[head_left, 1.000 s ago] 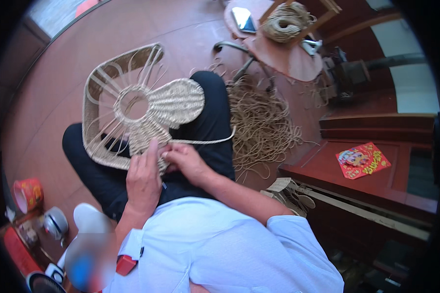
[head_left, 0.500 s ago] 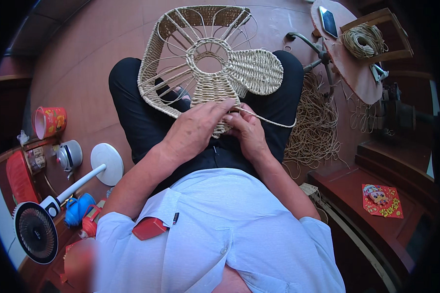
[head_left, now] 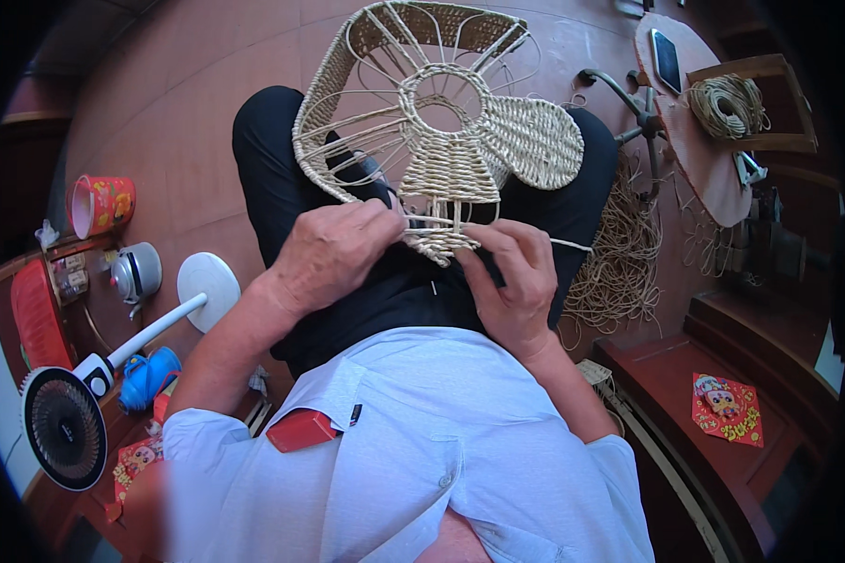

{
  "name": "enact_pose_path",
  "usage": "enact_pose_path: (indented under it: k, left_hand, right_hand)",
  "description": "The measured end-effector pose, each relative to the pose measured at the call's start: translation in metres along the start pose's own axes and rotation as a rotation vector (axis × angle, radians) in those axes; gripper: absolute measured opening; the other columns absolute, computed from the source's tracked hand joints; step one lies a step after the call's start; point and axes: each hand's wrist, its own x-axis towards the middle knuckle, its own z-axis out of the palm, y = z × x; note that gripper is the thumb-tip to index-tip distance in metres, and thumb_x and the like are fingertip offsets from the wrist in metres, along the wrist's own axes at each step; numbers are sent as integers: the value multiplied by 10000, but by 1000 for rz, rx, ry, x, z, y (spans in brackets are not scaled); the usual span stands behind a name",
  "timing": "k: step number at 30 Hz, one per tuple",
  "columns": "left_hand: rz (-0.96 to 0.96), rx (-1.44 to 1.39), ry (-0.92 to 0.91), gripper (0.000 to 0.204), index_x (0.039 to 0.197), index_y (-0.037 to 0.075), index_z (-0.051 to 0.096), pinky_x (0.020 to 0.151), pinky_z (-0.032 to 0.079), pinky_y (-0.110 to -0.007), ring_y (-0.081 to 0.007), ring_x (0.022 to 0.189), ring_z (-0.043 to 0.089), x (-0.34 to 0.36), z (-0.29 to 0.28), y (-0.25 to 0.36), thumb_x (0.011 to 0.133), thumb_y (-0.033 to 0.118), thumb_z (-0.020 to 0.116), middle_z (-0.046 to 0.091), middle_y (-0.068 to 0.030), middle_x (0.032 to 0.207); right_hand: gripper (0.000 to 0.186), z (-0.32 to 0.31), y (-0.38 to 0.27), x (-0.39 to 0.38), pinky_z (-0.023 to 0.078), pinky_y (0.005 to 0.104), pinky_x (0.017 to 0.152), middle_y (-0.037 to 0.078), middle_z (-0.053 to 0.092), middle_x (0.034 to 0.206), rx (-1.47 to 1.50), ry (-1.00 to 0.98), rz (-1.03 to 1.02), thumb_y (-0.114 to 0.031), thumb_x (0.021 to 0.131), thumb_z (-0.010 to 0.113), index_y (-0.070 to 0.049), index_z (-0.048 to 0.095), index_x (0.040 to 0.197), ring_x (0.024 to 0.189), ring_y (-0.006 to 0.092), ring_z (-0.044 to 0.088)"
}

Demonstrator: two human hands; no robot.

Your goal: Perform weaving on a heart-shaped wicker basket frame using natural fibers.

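Observation:
A flower-shaped straw basket piece (head_left: 535,141) rests over my lap, with a ring at its centre, woven petals and bare wire frame loops. Its nearest petal has a gap where bare ribs show between two woven bands. At the left side of that gap, my left hand (head_left: 338,253) pinches a straw cord (head_left: 429,221) that runs across the ribs. My right hand (head_left: 514,277) has thumb and forefinger closed on the gap's right side, at the cord and the lower woven band. A loose cord end sticks out right, beyond my right hand. The fingertips partly hide the weave.
Loose straw cord (head_left: 615,272) lies heaped on the floor at right. A board (head_left: 676,122) holds a phone (head_left: 666,62) and a coil of cord (head_left: 729,106) in a wooden frame. At left stand a fan (head_left: 63,429), a kettle (head_left: 136,272) and a red bucket (head_left: 101,206).
The basket piece has shifted right in view. My hands have moved apart to either side of the near petal, and the gap with bare ribs now shows between them.

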Motion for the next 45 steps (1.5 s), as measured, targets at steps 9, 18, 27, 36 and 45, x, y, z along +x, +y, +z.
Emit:
enact_pose_path:
  k: [9,18,27,36,45]
  left_hand:
    - [64,303,22,88,1035,99,705,749,548,-399,-245,869,657,-2,-48,-59,949,101,689,614,-60,933]
    - [-270,134,519,121,1054,57,709,656,551,-335,-206,769,697,23,-20,-23,1019,149,780,712,-56,976]
    - [-915,-883,129,190,1008,25,519,480,446,-288,-64,552,586,18,30,19,1037,56,704,652,-46,816]
    - [-766,-809,433,145,1067,50,533,555,423,-236,-51,639,544,5,39,36,1076,59,677,605,-9,890]
    - [-739,-1318,563,496,1428,-7,575,602,389,-194,-42,660,488,-61,-52,15,1094,330,721,540,53,793]
  right_hand:
    - [269,27,-8,17,470,405,816,14,670,1066,-150,-279,-212,-190,916,847,-148,797,1176,927,231,614]
    - [303,33,-11,18,431,426,808,30,607,1017,-203,-354,-164,-255,876,865,-175,781,1156,946,251,585]
    - [324,33,-9,16,419,433,811,34,591,999,-214,-376,-154,-256,855,877,-170,781,1153,932,257,573]
    - [334,34,-9,15,419,428,807,28,603,982,-197,-309,-151,-273,846,892,-164,766,1135,910,249,590]
    - [267,47,-12,19,438,404,793,1,607,928,-74,-256,-203,-219,845,889,-182,778,1086,900,232,625]
